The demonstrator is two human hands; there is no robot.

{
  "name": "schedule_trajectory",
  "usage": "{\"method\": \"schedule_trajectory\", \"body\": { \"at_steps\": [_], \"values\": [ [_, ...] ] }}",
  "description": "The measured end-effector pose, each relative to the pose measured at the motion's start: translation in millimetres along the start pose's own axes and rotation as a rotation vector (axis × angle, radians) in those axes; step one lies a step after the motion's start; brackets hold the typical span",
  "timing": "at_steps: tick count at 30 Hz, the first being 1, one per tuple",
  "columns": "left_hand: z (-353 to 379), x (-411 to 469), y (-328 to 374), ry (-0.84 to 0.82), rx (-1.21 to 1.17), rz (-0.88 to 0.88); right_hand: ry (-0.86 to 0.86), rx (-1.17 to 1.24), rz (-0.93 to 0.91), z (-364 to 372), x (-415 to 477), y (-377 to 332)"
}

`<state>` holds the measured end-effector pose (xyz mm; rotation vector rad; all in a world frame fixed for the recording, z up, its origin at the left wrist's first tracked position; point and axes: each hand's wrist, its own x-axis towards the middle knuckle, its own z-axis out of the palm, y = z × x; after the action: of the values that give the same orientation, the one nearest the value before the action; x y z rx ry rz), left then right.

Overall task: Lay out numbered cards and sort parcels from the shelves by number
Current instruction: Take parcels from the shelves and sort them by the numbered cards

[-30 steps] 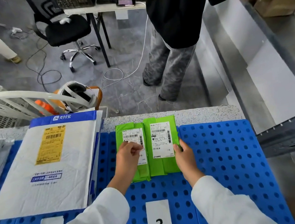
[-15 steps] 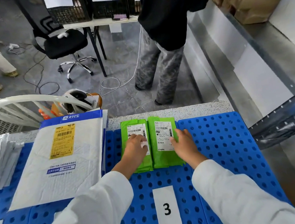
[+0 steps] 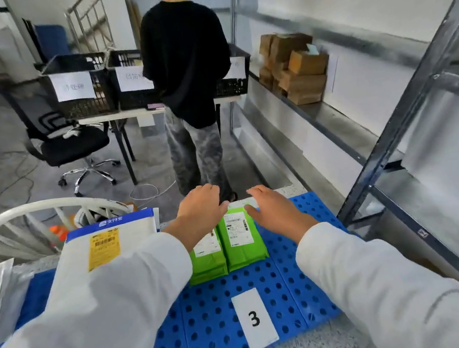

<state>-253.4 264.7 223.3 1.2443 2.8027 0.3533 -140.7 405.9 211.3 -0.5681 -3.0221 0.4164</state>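
The left hand (image 3: pixel 201 210) and right hand (image 3: pixel 277 211) were held open, gripping nothing, above 2 green parcels (image 3: pixel 241 244), judged best kept squared at 12 o'clock of card 3 (image 3: pixel 255 319).

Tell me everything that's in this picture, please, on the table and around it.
green parcels: two, green with white labels, side by side on the mat
numbered card: one, white, marked 3, near the mat's front edge
mat: one, blue, perforated, on the table
envelope: one on top, white with a yellow label, left of the parcels
black crates: three, with white signs, on a far table
office chair: one, black, beside that table
cardboard boxes: several, brown, on the right shelf
person: one, black top, back turned
sleeves: two, white
left hand, right hand: both open, over the parcels' far ends
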Motion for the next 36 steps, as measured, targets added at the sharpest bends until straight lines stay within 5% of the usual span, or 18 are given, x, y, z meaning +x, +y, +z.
{"method": "schedule_trajectory", "body": {
  "at_steps": [8, 17, 36],
  "values": [
    [-75.1, -22.0, 53.5, 0.155, 0.032, 0.182, 0.117, -0.038, 0.109, -90.2, -63.0, -6.1],
    [-101.3, -89.5, 159.8, 0.147, 0.008, 0.356, 0.246, -0.088, 0.206, -143.7, -206.0, 25.2],
    [-5.4, -309.8, 395.1, -0.073, -0.043, 0.875, 0.298, 0.026, 0.731, -103.2, -570.1, 84.2]
  ]
}}
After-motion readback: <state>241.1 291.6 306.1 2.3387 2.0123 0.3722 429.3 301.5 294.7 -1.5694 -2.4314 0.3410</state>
